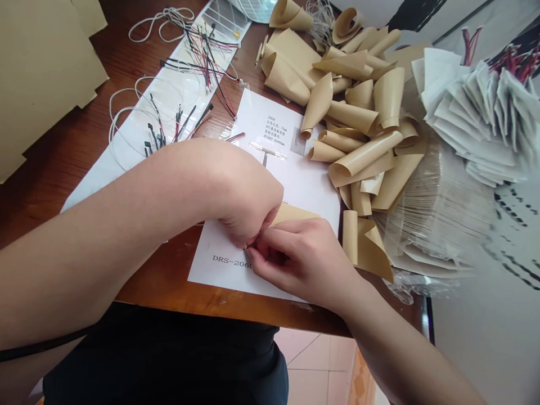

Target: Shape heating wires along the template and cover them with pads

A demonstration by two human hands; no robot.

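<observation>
My left hand (248, 197) bends down over a printed white sheet (236, 273), its fingers closed and turned mostly away from view. Against it, my right hand (301, 250) pinches with thumb and forefinger. The fingertips of both hands meet, and whatever lies between them is hidden or too small to name. A flat piece of tan paper (297, 212) shows just behind my right hand, partly covered by it. Farther up the sheet are printed lines of text and a taped strip with a thin lead (265, 154).
Curled pieces of tan paper (358, 115) pile up at the right. Beside them stand stacked white pouches (447, 197) and more pouches with red wires (481, 112). Red and black wire leads (206, 50) and white cable loops lie at upper left. Tan card (42, 67) fills the left corner.
</observation>
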